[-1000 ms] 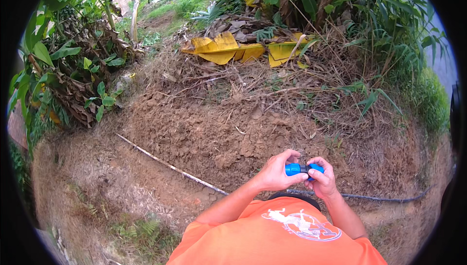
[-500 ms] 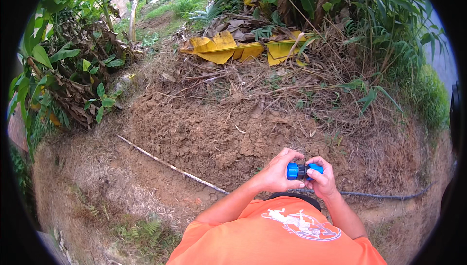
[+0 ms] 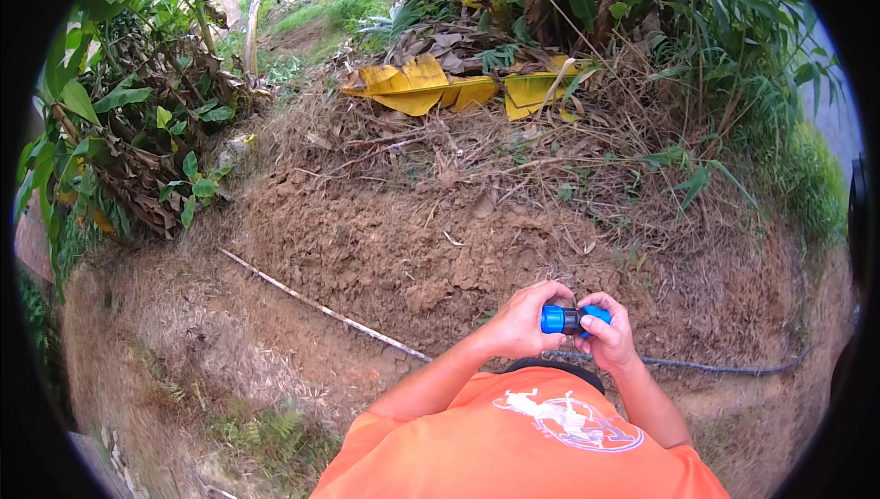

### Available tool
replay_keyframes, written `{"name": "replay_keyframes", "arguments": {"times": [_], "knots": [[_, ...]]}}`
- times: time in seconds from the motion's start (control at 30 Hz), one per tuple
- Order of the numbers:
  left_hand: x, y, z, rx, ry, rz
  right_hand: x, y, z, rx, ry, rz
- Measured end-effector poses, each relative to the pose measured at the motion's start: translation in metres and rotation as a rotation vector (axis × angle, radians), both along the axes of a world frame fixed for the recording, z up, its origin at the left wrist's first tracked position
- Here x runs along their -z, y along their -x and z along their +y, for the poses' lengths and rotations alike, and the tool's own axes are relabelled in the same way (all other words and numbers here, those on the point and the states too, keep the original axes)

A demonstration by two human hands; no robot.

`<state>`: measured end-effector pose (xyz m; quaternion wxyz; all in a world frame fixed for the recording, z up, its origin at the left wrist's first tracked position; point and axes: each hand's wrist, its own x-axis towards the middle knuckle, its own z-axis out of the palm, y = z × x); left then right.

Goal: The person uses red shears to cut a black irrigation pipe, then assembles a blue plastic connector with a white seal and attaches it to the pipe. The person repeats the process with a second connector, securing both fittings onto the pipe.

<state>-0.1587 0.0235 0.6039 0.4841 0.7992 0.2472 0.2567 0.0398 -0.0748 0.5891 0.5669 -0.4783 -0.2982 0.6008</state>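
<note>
- My left hand [image 3: 521, 323] is curled around one end of a pipe coupling [image 3: 570, 319], a short fitting with blue end caps and a dark middle, my fingers folded over its top.
- My right hand [image 3: 609, 334] grips the other blue cap, thumb and fingers closed on it, so both hands are clamped on the same fitting.
- The pipe coupling sits crosswise between my hands, just in front of my chest and above the bare soil.
- My orange shirt [image 3: 513, 449] fills the lower edge of the view, with a pale print on its front.
- A thin dark hose [image 3: 724, 368] lies on the ground, running from under my right hand off to the right.
- A pale, slender stick [image 3: 321, 308] lies slantwise across the soil to my left, its near end close to my left forearm.
- Ahead is a mound of crumbly brown earth [image 3: 412, 252], covered at its top with dry stalks and straw.
- Beyond the mound lie yellowed banana leaves [image 3: 431, 87], with green plants on both sides.
</note>
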Motion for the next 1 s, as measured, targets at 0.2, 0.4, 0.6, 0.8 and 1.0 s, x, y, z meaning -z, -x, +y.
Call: {"name": "replay_keyframes", "arguments": {"times": [0.2, 0.4, 0.6, 0.8, 1.0], "knots": [[-0.015, 0.001, 0.001, -0.005, 0.541, 0.061, -0.004, -0.001, -0.002, -0.023, -0.021, 0.015], [0.002, -0.001, -0.002, -0.041, -0.162, -0.119, -0.002, -0.003, -0.003, -0.015, -0.002, 0.011], [-0.007, 0.000, -0.001, 0.050, 0.391, 0.093, -0.005, -0.002, -0.007, -0.028, -0.009, -0.006], [-0.009, 0.000, 0.001, 0.037, 0.264, 0.075, -0.004, -0.002, -0.008, -0.026, -0.008, -0.029], [0.005, -0.002, -0.003, 0.054, 0.145, -0.029, -0.001, -0.004, -0.008, -0.027, 0.002, 0.001]]}}
